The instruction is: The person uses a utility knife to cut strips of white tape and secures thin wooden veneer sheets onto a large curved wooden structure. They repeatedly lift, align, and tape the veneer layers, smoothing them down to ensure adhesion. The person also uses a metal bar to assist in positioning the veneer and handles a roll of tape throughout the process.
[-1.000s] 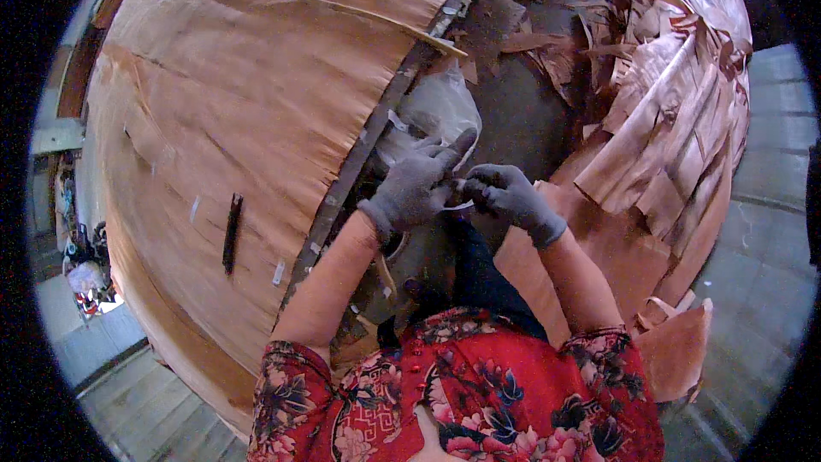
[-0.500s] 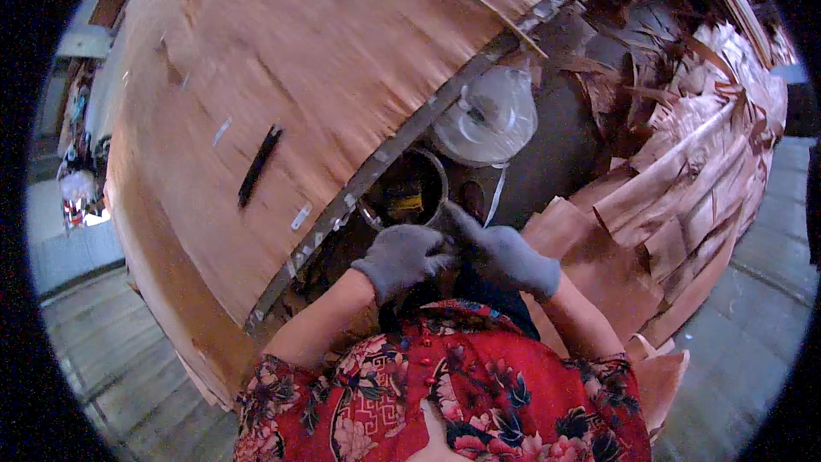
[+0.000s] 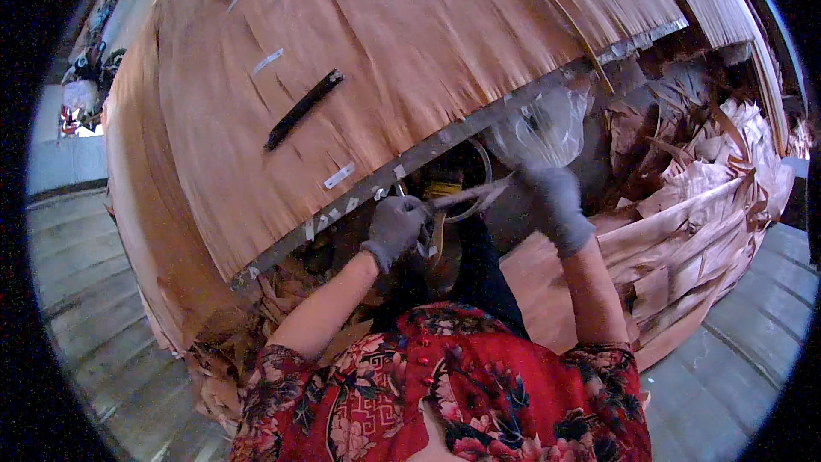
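A pale, narrow, tape-like strip (image 3: 469, 196) stretches between my two grey-gloved hands, in front of a stacked wood veneer sheet. My left hand (image 3: 397, 228) has its fingers closed on the strip's left end, close to the sheet's near edge. The other end runs into my right hand (image 3: 554, 204), which is smeared by motion but looks closed round it. Below and behind the strip is a round container (image 3: 488, 173) with a pale rim. A yellow thing (image 3: 443, 189) lies inside it; its kind cannot be made out.
A black stick-like tool (image 3: 304, 109) and short white strips (image 3: 339, 175) lie on the large veneer sheet (image 3: 410, 60). Clear plastic wrapping (image 3: 547, 128) sits beyond the container. Torn veneer pieces (image 3: 684, 214) pile up at the right.
My hands have moved apart, the right one going up and to the right, and the strip now shows taut between them. The view has shifted, so the veneer sheet sits differently.
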`<state>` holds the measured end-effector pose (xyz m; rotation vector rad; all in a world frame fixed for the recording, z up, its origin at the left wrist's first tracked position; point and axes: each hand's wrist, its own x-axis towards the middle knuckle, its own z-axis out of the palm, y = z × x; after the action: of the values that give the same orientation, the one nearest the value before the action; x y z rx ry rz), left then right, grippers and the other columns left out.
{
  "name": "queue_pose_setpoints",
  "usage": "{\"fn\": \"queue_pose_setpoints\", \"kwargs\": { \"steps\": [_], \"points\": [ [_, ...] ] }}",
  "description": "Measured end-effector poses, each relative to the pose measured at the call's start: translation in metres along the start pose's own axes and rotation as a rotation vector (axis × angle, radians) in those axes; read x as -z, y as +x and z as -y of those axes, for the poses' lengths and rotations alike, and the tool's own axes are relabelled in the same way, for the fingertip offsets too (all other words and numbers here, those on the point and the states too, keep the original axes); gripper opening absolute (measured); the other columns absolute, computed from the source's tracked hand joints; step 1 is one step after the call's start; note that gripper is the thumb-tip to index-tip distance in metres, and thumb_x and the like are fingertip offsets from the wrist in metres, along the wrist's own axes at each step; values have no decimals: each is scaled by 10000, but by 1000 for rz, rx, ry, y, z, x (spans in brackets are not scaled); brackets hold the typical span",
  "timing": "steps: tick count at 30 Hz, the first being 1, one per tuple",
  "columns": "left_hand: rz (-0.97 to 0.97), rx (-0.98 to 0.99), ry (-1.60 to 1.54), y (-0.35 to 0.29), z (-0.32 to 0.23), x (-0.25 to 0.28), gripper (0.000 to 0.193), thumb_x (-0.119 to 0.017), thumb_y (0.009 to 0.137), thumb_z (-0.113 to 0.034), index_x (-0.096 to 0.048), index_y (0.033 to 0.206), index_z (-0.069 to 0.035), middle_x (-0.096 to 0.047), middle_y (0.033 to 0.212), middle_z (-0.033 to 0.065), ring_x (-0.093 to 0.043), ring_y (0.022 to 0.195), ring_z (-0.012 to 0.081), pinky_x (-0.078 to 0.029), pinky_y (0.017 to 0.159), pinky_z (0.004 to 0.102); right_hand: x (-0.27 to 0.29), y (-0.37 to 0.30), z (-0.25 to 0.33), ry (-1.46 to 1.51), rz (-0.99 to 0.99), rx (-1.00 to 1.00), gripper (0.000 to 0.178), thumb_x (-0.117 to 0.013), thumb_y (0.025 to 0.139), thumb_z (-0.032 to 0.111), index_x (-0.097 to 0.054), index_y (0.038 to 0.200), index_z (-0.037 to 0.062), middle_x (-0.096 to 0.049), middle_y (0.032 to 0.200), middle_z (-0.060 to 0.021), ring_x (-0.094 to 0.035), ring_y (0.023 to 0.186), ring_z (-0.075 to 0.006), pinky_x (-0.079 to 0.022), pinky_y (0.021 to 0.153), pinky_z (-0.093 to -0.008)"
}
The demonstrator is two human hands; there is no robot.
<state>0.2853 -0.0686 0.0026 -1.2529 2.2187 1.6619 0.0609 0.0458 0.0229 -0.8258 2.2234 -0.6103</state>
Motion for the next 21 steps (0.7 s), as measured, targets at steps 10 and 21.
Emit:
{"fn": "queue_pose_setpoints", "kwargs": {
  "steps": [10, 21],
  "points": [
    [-150, 33, 159, 44, 73, -33, 288, -431, 879, -198, -549, 1055, -2, -544, 1077, 228, -551, 971, 314, -439, 825, 408, -126, -38, -10, -560, -90, 1009, 324, -538, 749, 218, -577, 1071, 221, -527, 1045, -106, -549, 805, -299, -463, 638, -420],
    [10, -2, 419, 67, 101, -23, 337, -359, 937, -221, -512, 1170, -32, -518, 1185, 197, -503, 1068, 337, -399, 956, 381, -155, -20, 1, -46, 113, 558, 328, -544, 832, 283, -552, 1084, 75, -592, 969, -191, -565, 865, -371, -466, 737, -444]
  ]
}}
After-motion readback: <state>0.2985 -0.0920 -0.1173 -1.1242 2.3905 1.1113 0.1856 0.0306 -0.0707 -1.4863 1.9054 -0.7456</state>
